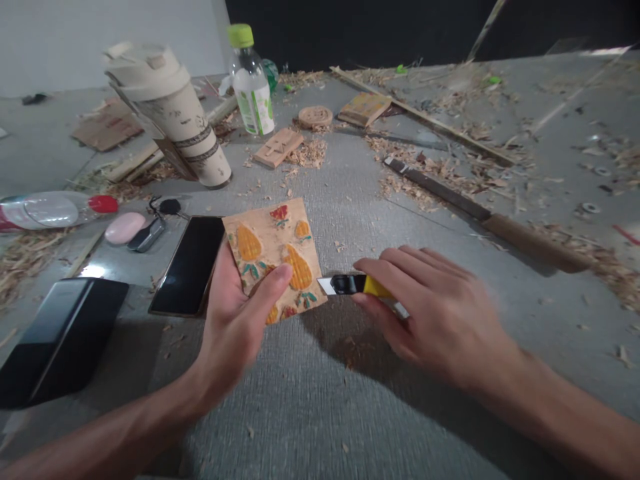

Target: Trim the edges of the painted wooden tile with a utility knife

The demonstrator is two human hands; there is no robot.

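My left hand [235,313] grips a small square wooden tile [270,250] carved and painted with orange fruits, red berries and green leaves; my thumb lies across its face. My right hand [435,307] is closed around a yellow and black utility knife [357,285], its tip pointing left toward the tile's right edge, just short of it. Both hands hover low over the grey textured mat [320,400].
A dark phone [190,265] lies left of the tile, a black box [60,340] further left. Behind stand a tilted paper cup [180,113] and a green-capped bottle [250,83]. Carved wooden pieces [277,147], wood shavings [410,180] and a long chisel [480,213] lie around.
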